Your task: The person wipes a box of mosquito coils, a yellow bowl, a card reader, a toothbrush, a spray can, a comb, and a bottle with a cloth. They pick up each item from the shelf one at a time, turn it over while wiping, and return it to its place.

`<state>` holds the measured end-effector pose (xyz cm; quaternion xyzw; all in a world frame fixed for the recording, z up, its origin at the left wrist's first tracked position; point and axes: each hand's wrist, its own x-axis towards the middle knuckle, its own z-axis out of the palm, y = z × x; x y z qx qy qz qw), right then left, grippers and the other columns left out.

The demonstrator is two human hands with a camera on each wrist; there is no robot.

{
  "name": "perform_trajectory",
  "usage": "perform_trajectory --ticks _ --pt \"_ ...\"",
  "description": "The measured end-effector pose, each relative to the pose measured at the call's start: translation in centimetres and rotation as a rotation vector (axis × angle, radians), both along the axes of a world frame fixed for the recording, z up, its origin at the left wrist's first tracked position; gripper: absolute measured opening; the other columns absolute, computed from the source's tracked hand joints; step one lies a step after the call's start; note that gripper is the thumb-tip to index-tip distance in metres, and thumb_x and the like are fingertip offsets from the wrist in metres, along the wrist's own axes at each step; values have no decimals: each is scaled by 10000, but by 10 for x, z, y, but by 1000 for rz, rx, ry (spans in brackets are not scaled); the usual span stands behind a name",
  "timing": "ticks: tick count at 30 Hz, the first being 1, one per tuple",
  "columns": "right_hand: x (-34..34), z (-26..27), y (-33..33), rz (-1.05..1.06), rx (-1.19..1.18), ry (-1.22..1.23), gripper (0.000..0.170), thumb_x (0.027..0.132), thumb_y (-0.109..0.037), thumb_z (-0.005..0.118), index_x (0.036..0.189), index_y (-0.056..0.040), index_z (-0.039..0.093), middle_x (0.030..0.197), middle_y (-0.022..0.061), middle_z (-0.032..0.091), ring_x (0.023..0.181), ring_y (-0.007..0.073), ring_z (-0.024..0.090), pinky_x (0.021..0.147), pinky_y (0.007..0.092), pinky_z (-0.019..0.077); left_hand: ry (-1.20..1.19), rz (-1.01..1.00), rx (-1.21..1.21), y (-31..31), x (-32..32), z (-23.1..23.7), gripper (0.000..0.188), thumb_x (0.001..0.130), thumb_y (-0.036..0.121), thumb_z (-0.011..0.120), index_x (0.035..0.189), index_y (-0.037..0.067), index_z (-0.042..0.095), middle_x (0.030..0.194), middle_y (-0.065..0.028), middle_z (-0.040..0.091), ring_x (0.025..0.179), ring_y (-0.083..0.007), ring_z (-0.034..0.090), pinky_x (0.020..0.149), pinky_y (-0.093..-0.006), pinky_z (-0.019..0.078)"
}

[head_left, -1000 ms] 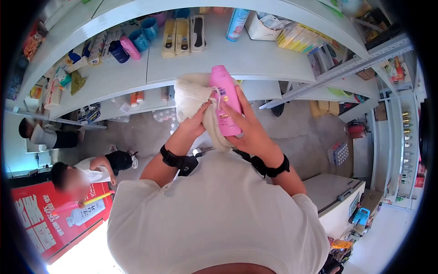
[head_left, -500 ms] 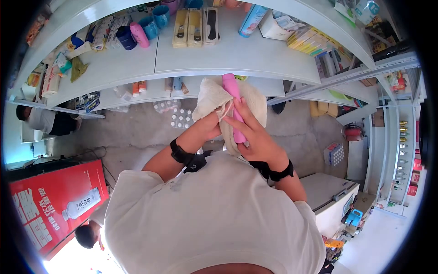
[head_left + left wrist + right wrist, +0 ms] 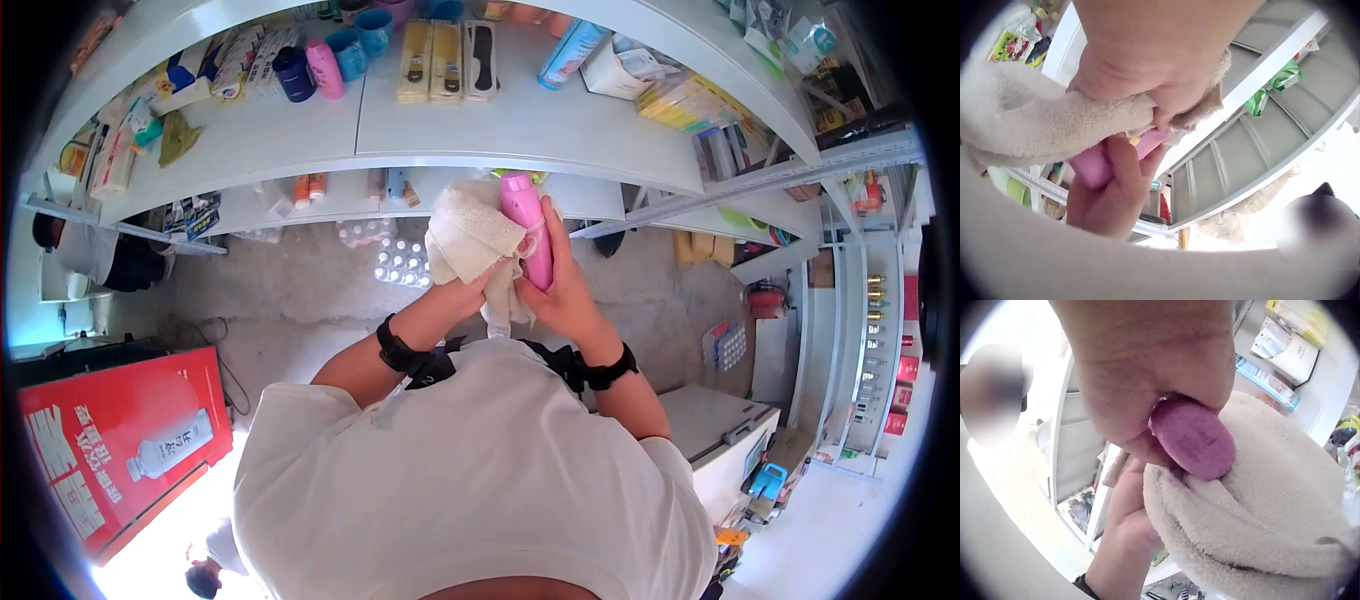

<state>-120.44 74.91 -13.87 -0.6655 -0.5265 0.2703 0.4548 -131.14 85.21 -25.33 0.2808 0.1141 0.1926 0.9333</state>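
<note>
A pink bottle point(image 3: 528, 225) stands tilted in front of the chest, cap end away from the body, with the right hand point(image 3: 572, 298) curled round it. The left hand point(image 3: 462, 292) grips a cream towel point(image 3: 470, 235) bunched against the bottle's left side. In the left wrist view the towel point(image 3: 1054, 119) hangs from the left hand point(image 3: 1147, 69), and the pink bottle point(image 3: 1094, 165) lies in the right hand's fingers. The right wrist view has the bottle's flat oval base point(image 3: 1194, 437) below the right palm point(image 3: 1154, 369), with the towel point(image 3: 1254, 506) beside it.
A white shelf point(image 3: 440, 135) ahead bears another pink bottle point(image 3: 325, 70), a dark blue bottle point(image 3: 294, 75), blue mugs, boxed brushes and a spray can point(image 3: 572, 55). Packs of bottles point(image 3: 402, 262) sit on the floor beneath. A white chest point(image 3: 715, 430) stands at right, a red box point(image 3: 125, 440) at left.
The bottle has turned in the right hand, and its printed side no longer faces the head camera. Towel and bottle have shifted slightly right in the head view. The person at left has moved toward the bottom edge.
</note>
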Motion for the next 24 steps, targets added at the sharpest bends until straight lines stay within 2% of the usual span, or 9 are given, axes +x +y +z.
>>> perform_trajectory --ticks 1,4,7,10,11,12,17,20,24 --pt "-2 -1 2 0 12 -4 933 763 36 596 1535 -107 93 1347 206 485 1181 293 543 987 375 424 -2 30 3 0 -3 -4 488 960 140 572 1412 150 387 1343 -56 505 1223 -201 507 1026 -376 444" --pt "-7 3 13 -23 -52 234 986 747 62 626 1543 -153 86 1313 181 520 1122 243 569 949 347 448 76 108 -24 3 -24 14 439 955 126 578 1370 134 435 1318 -52 531 1185 -197 536 974 -371 487" --pt "14 -17 24 64 -25 661 1056 706 102 664 1545 -184 90 1270 154 552 1054 211 595 886 340 482 293 196 -166 12 -43 32 397 944 111 589 1327 120 485 1280 -53 565 1150 -202 563 926 -376 521" --pt "33 -19 33 58 -102 905 910 784 -11 651 1531 -161 154 1261 139 554 993 233 617 832 359 520 493 371 -360 25 -67 10 362 929 93 605 1284 100 535 1232 -72 600 1123 -237 584 902 -406 539" --pt "40 -22 36 47 -128 980 866 806 -45 644 1525 -146 173 1250 134 558 976 239 624 817 360 528 363 412 -336 32 -78 -2 361 927 89 605 1282 95 537 1234 -79 598 1125 -248 583 912 -416 534" --pt "47 -27 40 41 -146 976 794 826 -74 636 1500 -120 219 1226 130 563 958 243 629 801 363 534 232 454 -309 38 -90 -11 360 925 84 605 1279 89 539 1237 -85 596 1126 -259 583 922 -426 529" --pt "73 -55 80 -4 -209 961 533 868 -152 650 1331 -26 418 1109 111 583 895 245 649 733 380 553 241 725 -343 47 -141 -16 398 912 120 628 1291 87 509 1250 -95 581 1142 -290 571 963 -464 497" --pt "82 -73 115 -11 -308 972 461 858 -155 675 1250 -24 469 1062 105 594 886 232 645 737 371 554 328 904 -378 39 -157 -14 414 911 161 631 1296 97 495 1264 -107 570 1167 -306 552 990 -487 471" --pt "91 -104 178 37 -290 1016 451 816 -91 701 1206 -25 484 1015 98 607 863 217 637 735 354 550 339 1020 -335 22 -152 9 392 944 204 573 1309 90 486 1302 -119 553 1210 -314 523 1034 -480 434"
